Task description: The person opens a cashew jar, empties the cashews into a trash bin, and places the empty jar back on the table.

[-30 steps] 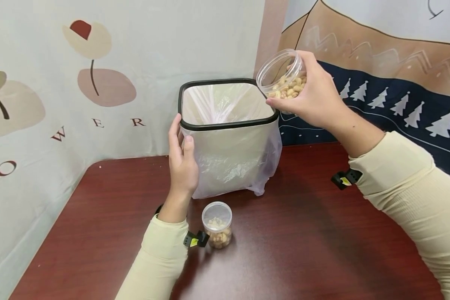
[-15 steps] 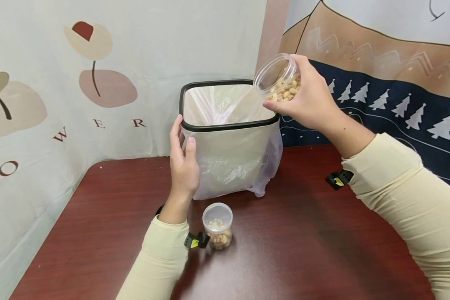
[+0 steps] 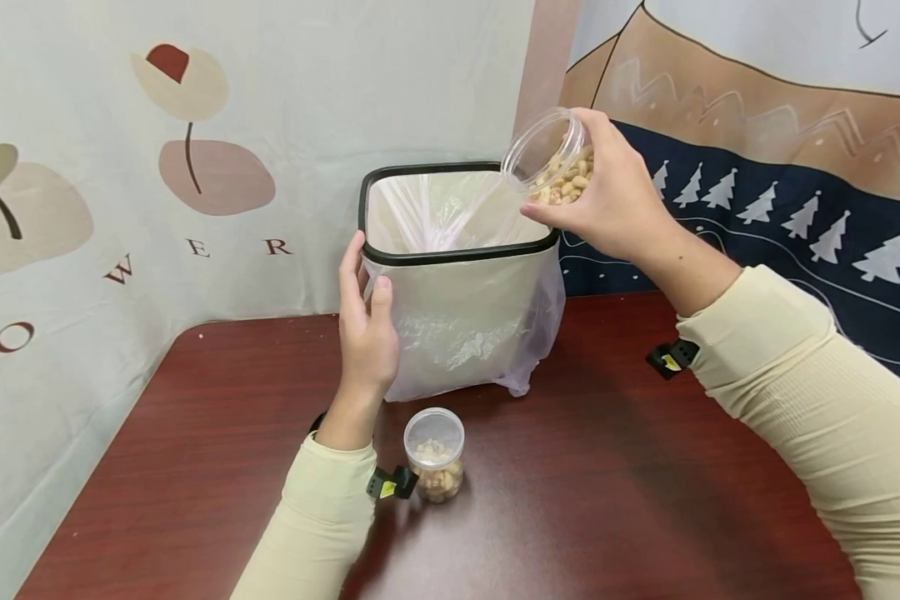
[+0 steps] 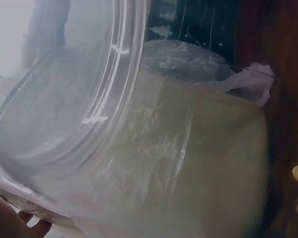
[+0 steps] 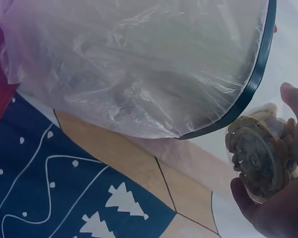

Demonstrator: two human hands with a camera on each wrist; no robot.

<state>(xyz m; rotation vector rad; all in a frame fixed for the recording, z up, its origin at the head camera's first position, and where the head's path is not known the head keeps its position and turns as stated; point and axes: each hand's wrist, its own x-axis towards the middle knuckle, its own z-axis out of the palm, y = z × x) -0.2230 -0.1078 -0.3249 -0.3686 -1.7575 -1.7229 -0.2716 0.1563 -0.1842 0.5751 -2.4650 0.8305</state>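
The first clear jar, part-filled with pale nuts, stands upright on the red-brown table, just beside the left wrist on its inner side and nearer the wearer than the left hand. The left hand is spread, digits nearly straight, set against the left side of the bin with the fingertips at the black rim; thumb contact with the front panel cannot be confirmed from this angle. The bin stands between the hands, a translucent lilac liner draped over its outside. The right hand, raised higher than the left, grips the second clear jar, thumb below and fingers curled over the top. This jar is tilted, its mouth toward the bin, near the right end of the rim; nuts lie inside. Beyond both hands hang a pale flower-printed cloth and, behind the right forearm, a tree-printed cloth.
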